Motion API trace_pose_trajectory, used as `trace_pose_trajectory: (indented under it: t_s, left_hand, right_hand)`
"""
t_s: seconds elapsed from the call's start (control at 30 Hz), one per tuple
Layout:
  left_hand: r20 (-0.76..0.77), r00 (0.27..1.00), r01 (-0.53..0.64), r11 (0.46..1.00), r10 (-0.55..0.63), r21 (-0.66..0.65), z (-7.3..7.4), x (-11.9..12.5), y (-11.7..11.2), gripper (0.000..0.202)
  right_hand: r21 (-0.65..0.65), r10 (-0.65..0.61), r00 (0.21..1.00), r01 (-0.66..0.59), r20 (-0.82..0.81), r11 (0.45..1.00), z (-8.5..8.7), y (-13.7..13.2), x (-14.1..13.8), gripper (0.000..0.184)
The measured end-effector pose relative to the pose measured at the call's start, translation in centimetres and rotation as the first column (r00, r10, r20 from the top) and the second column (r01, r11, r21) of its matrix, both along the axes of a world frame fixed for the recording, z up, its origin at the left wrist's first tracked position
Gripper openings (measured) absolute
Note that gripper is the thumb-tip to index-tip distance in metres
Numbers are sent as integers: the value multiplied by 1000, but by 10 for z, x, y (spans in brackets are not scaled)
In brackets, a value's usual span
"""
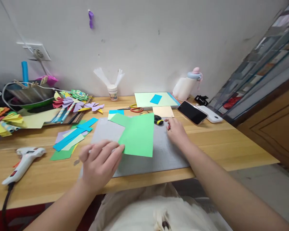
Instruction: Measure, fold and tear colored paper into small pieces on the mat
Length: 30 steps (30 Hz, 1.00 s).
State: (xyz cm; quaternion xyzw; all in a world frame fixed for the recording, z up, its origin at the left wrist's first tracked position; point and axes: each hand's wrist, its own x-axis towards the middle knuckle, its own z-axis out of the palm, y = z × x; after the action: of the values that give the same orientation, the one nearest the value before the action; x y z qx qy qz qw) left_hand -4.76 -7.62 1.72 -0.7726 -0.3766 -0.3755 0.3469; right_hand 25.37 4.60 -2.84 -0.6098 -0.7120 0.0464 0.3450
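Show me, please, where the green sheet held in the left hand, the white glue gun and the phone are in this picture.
Green sheet (139,136), head view: middle of its broad face.
Glue gun (23,166), head view: its white handle.
Phone (192,112), head view: its dark screen.

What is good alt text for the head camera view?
A person's left hand holds green paper over a gray mat; the right hand is near a black tool. Paper pieces and a glue gun lie on the left.
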Motion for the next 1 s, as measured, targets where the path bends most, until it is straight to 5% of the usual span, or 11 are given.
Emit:
trace_pose_trajectory:
  t_s: [0.2,0.33,0.5,0.57,0.67,0.73,0.83,1.0]
  left_hand:
    - [-176,984,-61,912,-13,-405,-44,10,-7,20]
    - [-124,992,-33,859,-36,-511,-53,9,-10,20]
    - [-103,992,4,843,-71,-538,-46,18,-12,20]
    - [-113,991,1,829,-77,-560,-41,24,-12,20]
    - [-109,991,1,817,-79,-577,-36,30,-13,19]
    - [-95,992,11,823,-79,-568,-31,31,-14,18]
    - [-112,992,-8,833,-65,-554,-23,30,-10,15]
    - [-188,980,-149,873,68,-463,-12,31,11,32]
  right_hand:
    - [-126,-5,974,34,227,991,-29,-7,1,34]
    - [-157,14,963,29,268,987,-30,-6,4,34]
    - [-129,56,973,-28,224,991,-9,-25,-1,33]
    - [-124,186,961,-163,203,979,3,-45,-8,29]
    - [-187,547,826,-521,137,833,13,-79,-19,38]
    - [-210,642,765,-621,44,755,13,-94,-24,35]
    - [-287,609,778,-624,-151,727,9,-97,-26,21]
    - [-439,463,831,-557,-310,705,8,-57,-26,22]
